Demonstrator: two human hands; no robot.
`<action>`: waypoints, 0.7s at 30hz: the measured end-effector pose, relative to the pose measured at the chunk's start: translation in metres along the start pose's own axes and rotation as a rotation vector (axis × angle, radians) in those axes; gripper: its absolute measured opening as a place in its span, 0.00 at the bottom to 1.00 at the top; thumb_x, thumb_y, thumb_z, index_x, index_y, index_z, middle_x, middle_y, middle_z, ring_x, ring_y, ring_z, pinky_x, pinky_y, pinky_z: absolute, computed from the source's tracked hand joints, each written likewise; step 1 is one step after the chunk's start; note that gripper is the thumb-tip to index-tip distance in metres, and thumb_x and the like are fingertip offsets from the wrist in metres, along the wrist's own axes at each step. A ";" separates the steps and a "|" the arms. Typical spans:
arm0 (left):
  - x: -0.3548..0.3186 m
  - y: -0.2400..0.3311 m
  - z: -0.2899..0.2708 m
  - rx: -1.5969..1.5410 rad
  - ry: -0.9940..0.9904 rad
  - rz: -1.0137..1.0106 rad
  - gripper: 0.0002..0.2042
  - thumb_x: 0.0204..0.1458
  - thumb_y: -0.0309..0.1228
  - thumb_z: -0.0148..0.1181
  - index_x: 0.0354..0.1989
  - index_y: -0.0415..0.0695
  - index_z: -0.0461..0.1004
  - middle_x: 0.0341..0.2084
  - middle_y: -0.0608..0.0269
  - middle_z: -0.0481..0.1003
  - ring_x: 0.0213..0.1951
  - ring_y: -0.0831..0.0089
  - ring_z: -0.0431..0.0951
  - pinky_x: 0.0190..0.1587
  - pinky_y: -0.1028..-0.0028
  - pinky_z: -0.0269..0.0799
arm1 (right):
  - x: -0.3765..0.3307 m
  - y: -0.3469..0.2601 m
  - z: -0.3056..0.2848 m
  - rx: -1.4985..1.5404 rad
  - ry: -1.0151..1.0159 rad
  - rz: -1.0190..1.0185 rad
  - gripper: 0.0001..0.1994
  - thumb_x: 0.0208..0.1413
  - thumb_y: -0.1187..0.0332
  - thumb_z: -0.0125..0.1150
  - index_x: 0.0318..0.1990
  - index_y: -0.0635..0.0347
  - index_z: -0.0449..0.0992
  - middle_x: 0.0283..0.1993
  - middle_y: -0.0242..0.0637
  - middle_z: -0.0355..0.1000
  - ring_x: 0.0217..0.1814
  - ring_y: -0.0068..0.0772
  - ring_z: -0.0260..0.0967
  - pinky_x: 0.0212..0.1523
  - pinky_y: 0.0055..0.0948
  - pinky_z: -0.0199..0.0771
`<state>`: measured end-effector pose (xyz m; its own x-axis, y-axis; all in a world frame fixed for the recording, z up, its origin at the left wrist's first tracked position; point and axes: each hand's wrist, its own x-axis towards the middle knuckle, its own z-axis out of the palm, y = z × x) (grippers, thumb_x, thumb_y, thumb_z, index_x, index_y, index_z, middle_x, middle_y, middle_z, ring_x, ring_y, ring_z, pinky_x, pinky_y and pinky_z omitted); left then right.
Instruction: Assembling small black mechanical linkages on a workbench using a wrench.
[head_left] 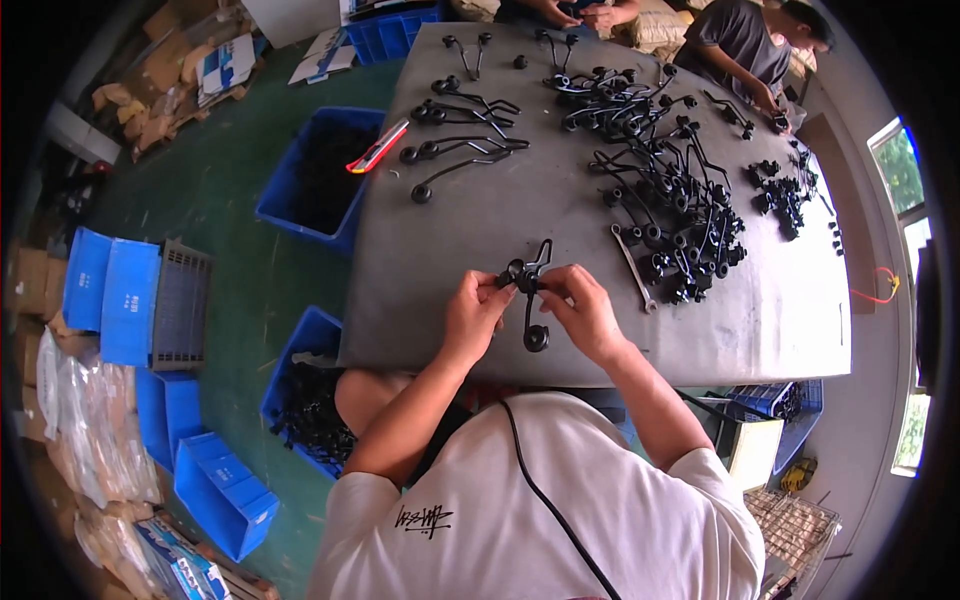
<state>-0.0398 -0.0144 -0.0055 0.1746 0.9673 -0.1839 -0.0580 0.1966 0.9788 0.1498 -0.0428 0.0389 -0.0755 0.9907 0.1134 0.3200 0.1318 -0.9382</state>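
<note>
a black bent metal part (530,290) with round rubber ends is held between both hands just above the near edge of the grey table (500,220). the left hand (473,315) is closed on the part's upper left end, fingers curled around a round black piece there. the right hand (583,308) is pinched shut on the part's middle, just right of the left hand; the part's lower ring hangs down between the two wrists. a silver wrench (634,268) lies on the table just right of the right hand. beyond it a large heap of similar black parts (680,220) is spread. a few finished-looking pieces (462,145) lie apart at the far left, beside a red and white cutter (378,147). blue bins (318,180) stand on the green floor to the left.
</note>
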 end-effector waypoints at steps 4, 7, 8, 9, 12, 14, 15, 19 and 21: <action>0.004 0.000 0.004 0.062 0.021 0.002 0.13 0.58 0.32 0.66 0.41 0.39 0.69 0.23 0.69 0.75 0.19 0.84 0.70 0.21 0.79 0.64 | 0.003 0.009 0.001 -0.120 0.043 -0.054 0.10 0.58 0.82 0.61 0.46 0.66 0.73 0.43 0.41 0.71 0.40 0.31 0.79 0.38 0.28 0.80; 0.006 -0.004 0.007 0.040 0.003 0.026 0.13 0.58 0.32 0.67 0.41 0.38 0.69 0.23 0.68 0.75 0.20 0.84 0.70 0.21 0.79 0.65 | 0.001 0.008 -0.002 -0.191 0.065 -0.111 0.10 0.57 0.82 0.62 0.45 0.66 0.74 0.42 0.42 0.72 0.39 0.35 0.79 0.38 0.29 0.81; 0.005 -0.006 0.006 0.029 -0.005 0.029 0.13 0.58 0.32 0.67 0.41 0.38 0.69 0.23 0.68 0.75 0.20 0.84 0.70 0.21 0.79 0.65 | 0.001 0.004 -0.002 -0.260 0.050 -0.137 0.09 0.57 0.79 0.63 0.44 0.64 0.74 0.41 0.43 0.73 0.40 0.43 0.77 0.40 0.35 0.79; 0.005 -0.008 0.004 0.040 -0.001 0.033 0.12 0.58 0.30 0.66 0.42 0.39 0.68 0.23 0.69 0.74 0.19 0.84 0.69 0.21 0.80 0.64 | 0.003 0.000 -0.004 -0.335 0.042 -0.165 0.09 0.56 0.76 0.64 0.43 0.62 0.75 0.40 0.45 0.73 0.42 0.50 0.75 0.42 0.41 0.78; 0.001 -0.012 0.001 0.055 0.008 0.042 0.12 0.59 0.28 0.65 0.44 0.39 0.68 0.24 0.69 0.74 0.19 0.85 0.68 0.20 0.81 0.63 | 0.006 0.004 0.001 -0.568 0.026 -0.199 0.09 0.60 0.66 0.63 0.36 0.62 0.73 0.35 0.45 0.71 0.39 0.53 0.72 0.40 0.45 0.75; 0.000 -0.014 0.001 0.066 0.021 0.039 0.12 0.59 0.28 0.65 0.44 0.39 0.68 0.24 0.69 0.74 0.19 0.86 0.68 0.20 0.81 0.63 | 0.004 0.005 0.006 -0.727 0.011 -0.189 0.12 0.62 0.63 0.60 0.32 0.61 0.71 0.32 0.44 0.69 0.36 0.52 0.70 0.37 0.45 0.72; 0.000 -0.015 0.000 0.090 0.034 0.058 0.13 0.57 0.30 0.67 0.44 0.39 0.69 0.24 0.68 0.75 0.20 0.84 0.70 0.21 0.80 0.65 | 0.004 0.005 0.004 -0.738 0.017 -0.184 0.12 0.62 0.63 0.60 0.32 0.61 0.71 0.32 0.44 0.69 0.36 0.52 0.70 0.37 0.45 0.72; 0.001 -0.013 0.001 0.113 0.044 0.061 0.15 0.56 0.32 0.69 0.44 0.38 0.70 0.24 0.66 0.76 0.21 0.83 0.72 0.23 0.78 0.68 | 0.003 0.001 0.002 -0.574 0.140 -0.174 0.14 0.66 0.60 0.55 0.33 0.61 0.71 0.32 0.44 0.69 0.35 0.52 0.70 0.37 0.48 0.70; 0.000 -0.009 0.004 0.115 0.047 0.073 0.15 0.56 0.32 0.69 0.44 0.38 0.70 0.24 0.66 0.76 0.21 0.83 0.72 0.23 0.77 0.69 | 0.001 0.003 0.001 -0.577 0.060 -0.249 0.14 0.67 0.58 0.53 0.35 0.61 0.71 0.33 0.44 0.70 0.36 0.53 0.70 0.37 0.48 0.70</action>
<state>-0.0359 -0.0171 -0.0139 0.1282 0.9853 -0.1134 0.0444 0.1085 0.9931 0.1495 -0.0415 0.0362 -0.1658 0.9261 0.3389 0.7592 0.3392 -0.5555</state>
